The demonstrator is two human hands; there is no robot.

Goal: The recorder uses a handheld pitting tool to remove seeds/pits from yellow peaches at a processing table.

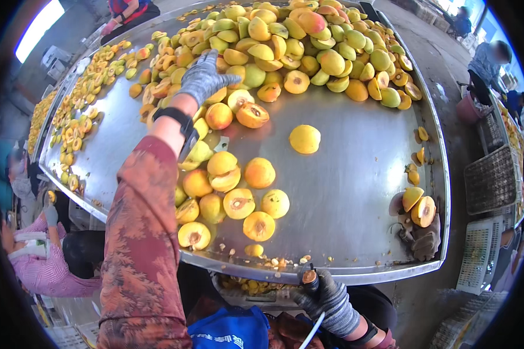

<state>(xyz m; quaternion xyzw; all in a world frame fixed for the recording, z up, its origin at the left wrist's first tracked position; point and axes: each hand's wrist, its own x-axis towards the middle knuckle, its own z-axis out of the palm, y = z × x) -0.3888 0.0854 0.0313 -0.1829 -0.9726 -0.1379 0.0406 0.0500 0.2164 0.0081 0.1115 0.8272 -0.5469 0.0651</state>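
My left hand (204, 78), in a grey knit glove, reaches forward onto a heap of cut yellow peaches (268, 41). Its fingers are spread over the fruit; the palm side is hidden. At the near edge of the metal table (353, 183), my gloved right hand (332, 303) is closed around a short dark-handled tool (310, 279) with a brownish end. Between my hands lie loose peaches and halves, some showing their pits, such as one cut half (259, 226). A single yellow peach (305, 139) sits apart near the middle.
A raised metal rim edges the table. At its right corner lie a dark cloth or glove (425, 244) and a peach half (423, 211). Below the near edge is a crate of fruit pieces (253, 285). Other people work around; one in pink (54, 261) sits at left. Crates (493, 179) stand right.
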